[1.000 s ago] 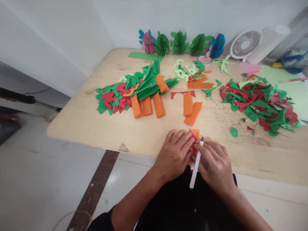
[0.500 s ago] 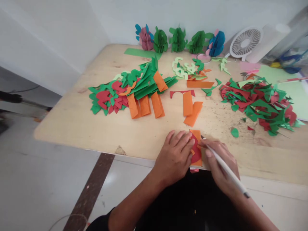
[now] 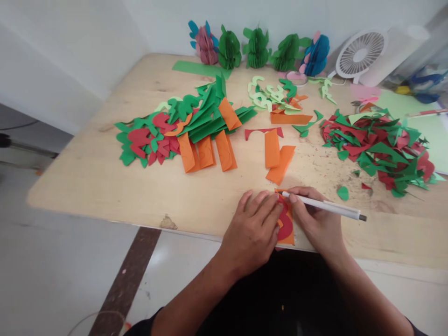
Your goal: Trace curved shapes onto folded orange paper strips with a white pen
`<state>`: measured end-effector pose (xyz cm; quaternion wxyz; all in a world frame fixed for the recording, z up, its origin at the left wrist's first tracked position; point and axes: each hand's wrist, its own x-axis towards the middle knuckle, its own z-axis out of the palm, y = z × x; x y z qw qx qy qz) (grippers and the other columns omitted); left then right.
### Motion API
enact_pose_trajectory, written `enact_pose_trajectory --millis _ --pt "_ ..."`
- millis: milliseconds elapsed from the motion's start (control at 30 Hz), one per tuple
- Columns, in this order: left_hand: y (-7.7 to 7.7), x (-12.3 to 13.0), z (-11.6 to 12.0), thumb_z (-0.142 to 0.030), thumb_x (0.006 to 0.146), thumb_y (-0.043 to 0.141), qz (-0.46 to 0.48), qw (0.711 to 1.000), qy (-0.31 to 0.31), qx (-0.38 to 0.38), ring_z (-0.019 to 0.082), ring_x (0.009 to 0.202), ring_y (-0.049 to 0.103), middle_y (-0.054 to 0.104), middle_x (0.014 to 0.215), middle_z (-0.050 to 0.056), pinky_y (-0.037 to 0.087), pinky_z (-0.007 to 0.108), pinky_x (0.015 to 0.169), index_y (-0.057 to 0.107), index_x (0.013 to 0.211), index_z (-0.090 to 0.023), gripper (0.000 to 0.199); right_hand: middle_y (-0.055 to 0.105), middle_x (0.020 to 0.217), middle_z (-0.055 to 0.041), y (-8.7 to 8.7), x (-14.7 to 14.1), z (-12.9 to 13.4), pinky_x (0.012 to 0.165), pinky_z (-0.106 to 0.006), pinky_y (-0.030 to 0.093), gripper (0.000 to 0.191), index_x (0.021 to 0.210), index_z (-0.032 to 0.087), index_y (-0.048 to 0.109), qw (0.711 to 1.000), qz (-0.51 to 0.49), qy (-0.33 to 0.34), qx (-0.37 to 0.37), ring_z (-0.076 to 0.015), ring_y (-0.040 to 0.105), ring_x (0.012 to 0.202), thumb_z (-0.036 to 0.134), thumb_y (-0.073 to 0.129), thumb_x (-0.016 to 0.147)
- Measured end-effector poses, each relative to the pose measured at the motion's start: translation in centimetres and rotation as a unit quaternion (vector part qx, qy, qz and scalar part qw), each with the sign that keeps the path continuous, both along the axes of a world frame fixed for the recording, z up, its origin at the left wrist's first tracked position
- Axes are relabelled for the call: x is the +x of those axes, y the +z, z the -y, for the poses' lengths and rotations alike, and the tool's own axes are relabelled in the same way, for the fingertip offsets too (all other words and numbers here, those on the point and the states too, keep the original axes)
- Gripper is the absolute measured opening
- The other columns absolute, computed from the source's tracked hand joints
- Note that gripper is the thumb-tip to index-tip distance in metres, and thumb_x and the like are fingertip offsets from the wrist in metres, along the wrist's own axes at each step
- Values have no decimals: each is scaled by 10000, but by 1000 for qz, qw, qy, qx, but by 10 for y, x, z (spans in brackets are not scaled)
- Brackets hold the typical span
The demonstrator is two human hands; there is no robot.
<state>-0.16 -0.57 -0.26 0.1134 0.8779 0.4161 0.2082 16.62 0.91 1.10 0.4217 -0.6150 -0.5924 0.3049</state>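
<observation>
My left hand (image 3: 254,233) lies flat near the table's front edge, fingers stretched out over a red paper cutout (image 3: 286,226). The curved cutout rests on an orange paper piece (image 3: 290,241), partly hidden under my fingertips. In my right hand (image 3: 320,226) is a white pen (image 3: 327,205), its tip at the top end of the cutout and its dark rear end pointing right. Just beyond my hands, a folded orange strip (image 3: 272,149) overlaps another orange strip (image 3: 284,168).
Stacked green strips (image 3: 213,121) and red cutouts (image 3: 140,137) lie left. Mixed red and green scraps (image 3: 380,149) are heaped right. Along the wall stand several honeycomb paper figures (image 3: 257,49), a small white fan (image 3: 362,53) and a white roll (image 3: 395,56).
My right hand has moved the pen tip up and left, from the cutout's right side to its top. The pen has swung nearer to level. My left hand stays on the cutout.
</observation>
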Motion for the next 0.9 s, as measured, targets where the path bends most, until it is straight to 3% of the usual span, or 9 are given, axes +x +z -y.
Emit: enact_pose_trajectory --millis 300,900 --pt "0 0 0 -220 963 434 3 1000 -1 0 305 1327 458 552 1418 115 310 548 1139 528 1353 -112 416 738 804 -34 -1 -1 -4 594 -257 567 183 877 211 687 1000 -2 8 -16 -150 684 676 376 609 896" --pt "1 0 0 -217 971 421 11 1000 2 -4 300 1324 460 557 1419 108 306 542 1141 530 1352 -112 410 734 827 -34 -3 1 -4 664 -284 569 177 892 217 690 999 38 21 -8 -154 679 697 368 598 904"
